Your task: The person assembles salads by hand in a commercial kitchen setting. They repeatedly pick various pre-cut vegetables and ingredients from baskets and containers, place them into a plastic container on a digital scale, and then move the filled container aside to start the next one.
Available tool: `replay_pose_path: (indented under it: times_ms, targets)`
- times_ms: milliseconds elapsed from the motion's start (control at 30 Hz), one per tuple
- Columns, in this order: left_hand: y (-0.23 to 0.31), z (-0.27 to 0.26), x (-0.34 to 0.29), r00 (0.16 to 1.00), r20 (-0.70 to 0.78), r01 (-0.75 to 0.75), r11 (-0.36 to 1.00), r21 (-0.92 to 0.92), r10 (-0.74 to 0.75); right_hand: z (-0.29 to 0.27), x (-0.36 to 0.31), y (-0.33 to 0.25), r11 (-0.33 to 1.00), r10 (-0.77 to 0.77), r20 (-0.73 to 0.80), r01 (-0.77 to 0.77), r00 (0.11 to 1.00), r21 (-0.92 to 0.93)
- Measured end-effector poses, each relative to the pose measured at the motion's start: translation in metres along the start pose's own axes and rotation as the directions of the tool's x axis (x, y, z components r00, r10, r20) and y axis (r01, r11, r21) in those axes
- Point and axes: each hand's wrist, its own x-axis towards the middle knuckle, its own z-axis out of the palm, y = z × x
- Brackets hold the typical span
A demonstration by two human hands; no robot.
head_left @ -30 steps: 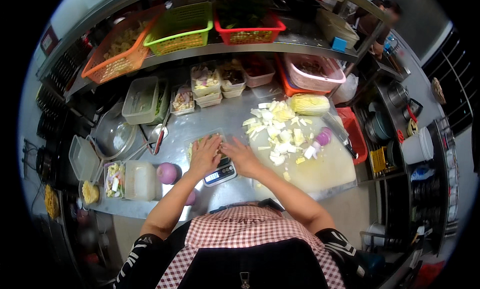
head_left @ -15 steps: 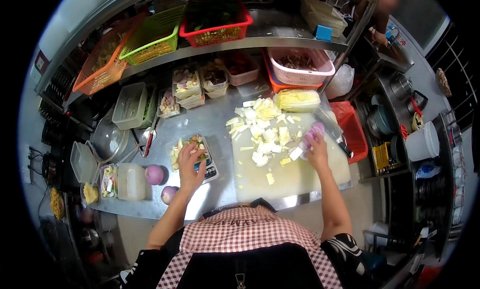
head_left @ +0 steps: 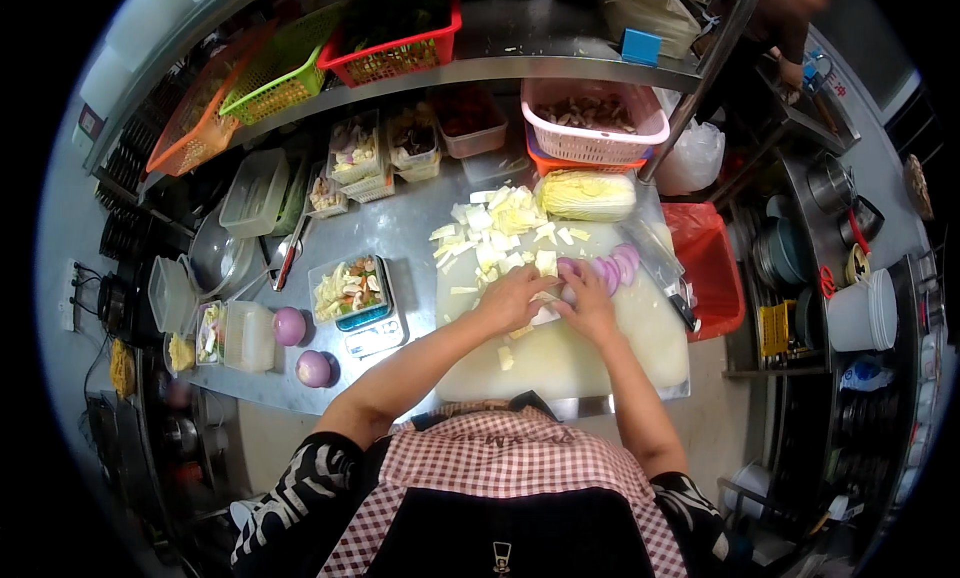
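Note:
Over the pale cutting board (head_left: 590, 363), my left hand (head_left: 512, 300) and my right hand (head_left: 588, 303) meet with bent fingers. Purple onion shows at my right hand's fingers, beside a fanned row of red onion slices (head_left: 622, 266). The left fingers pinch at a small pale piece too covered to name. Chopped napa cabbage (head_left: 490, 228) is spread beyond the hands, and a larger piece of napa cabbage (head_left: 588, 196) lies behind it. A cleaver (head_left: 652, 250) rests at the board's right. Left of the board, a tub of mixed cut vegetables (head_left: 350, 290) sits on a kitchen scale (head_left: 376, 338).
Two whole red onions, one of them nearer me (head_left: 313, 369), lie left of the scale. Plastic tubs (head_left: 250, 335) line the table's left side. A pink basket (head_left: 595, 138) stands at the back; a red bin (head_left: 708, 268) is at the right. Another person (head_left: 770, 38) works far right.
My left hand has moved from the vegetable tub across to the board beside my right hand. The right hand has shifted left, off the fanned onion slices. The tub and scale are now uncovered.

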Motion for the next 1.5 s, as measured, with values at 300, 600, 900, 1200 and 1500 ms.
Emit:
replay_pose_path:
  times_ms: [300,600,900,1200,1500]
  targets:
    - [-0.001,-0.003,0.025,0.99,-0.095,0.131,0.915,0.383,-0.102,-0.009,-0.005,0.012,0.996,0.072,0.109,-0.078,0.991,0.051]
    - [0.008,0.028,0.039,0.925,0.303,0.232,0.972,0.03,-0.23,0.01,0.005,0.01,1.0,0.025,0.111,-0.025,0.994,0.004]
    - [-0.01,0.047,0.01,0.954,0.179,0.256,0.965,-0.059,-0.242,0.022,-0.001,-0.019,0.978,0.141,0.089,-0.153,0.986,0.14]
    - [-0.038,0.037,-0.018,0.969,-0.054,0.216,0.936,-0.278,-0.24,0.034,0.011,-0.065,0.543,0.462,0.385,-0.598,0.799,0.589]
    - [-0.093,-0.186,-0.142,0.885,-0.328,0.317,0.944,-0.095,-0.33,0.103,0.108,-0.255,0.777,-0.103,0.26,-0.085,0.96,0.623]
